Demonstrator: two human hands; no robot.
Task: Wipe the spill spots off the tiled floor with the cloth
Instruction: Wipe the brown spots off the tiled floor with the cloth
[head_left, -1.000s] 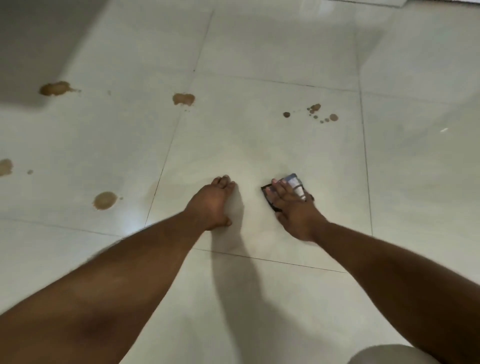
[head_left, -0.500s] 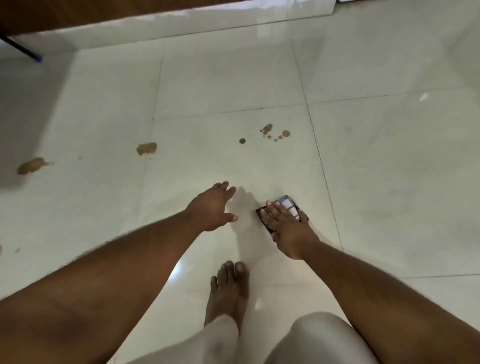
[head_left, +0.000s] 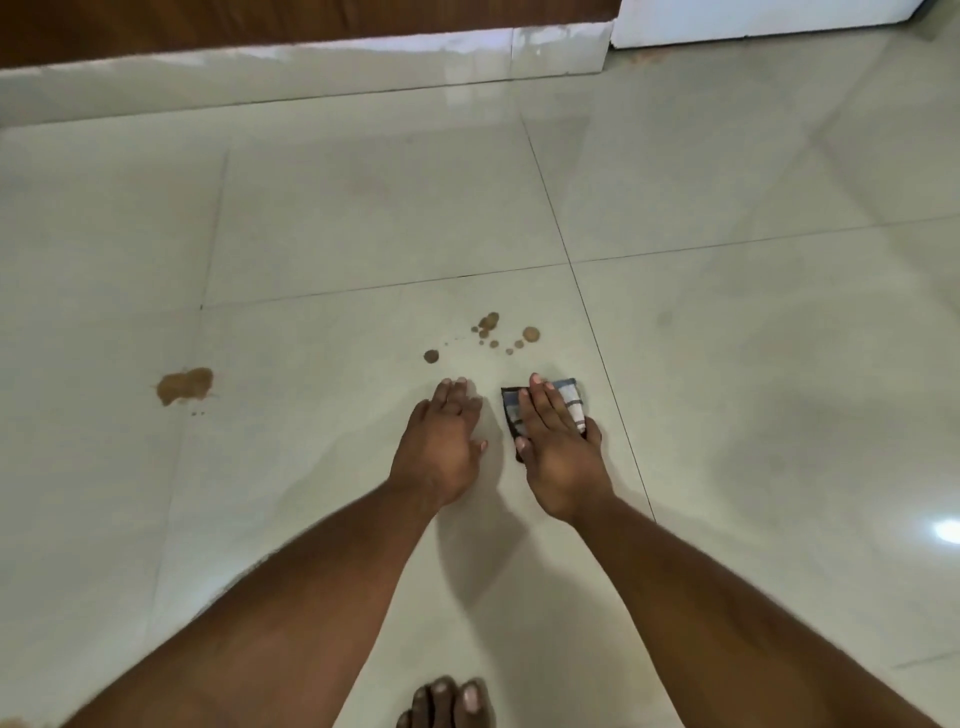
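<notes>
Glossy tiled floor (head_left: 727, 364) carried brown spill spots (head_left: 488, 332) just ahead of both hands. Left hand (head_left: 441, 447) rested flat, fingers straight; right hand (head_left: 558, 447) pressed the folded cloth (head_left: 569, 397) down. Next, probably, push forward over the drops.

Under you, glossy pale cream tiled floor (head_left: 727, 364) with thin dark grout lines, white tiled skirting (head_left: 311, 67) along the far edge, dark brown wooden panel (head_left: 260, 21) above it, white panel (head_left: 753, 21) top right, bright light glare (head_left: 946, 531) at your right edge
</notes>
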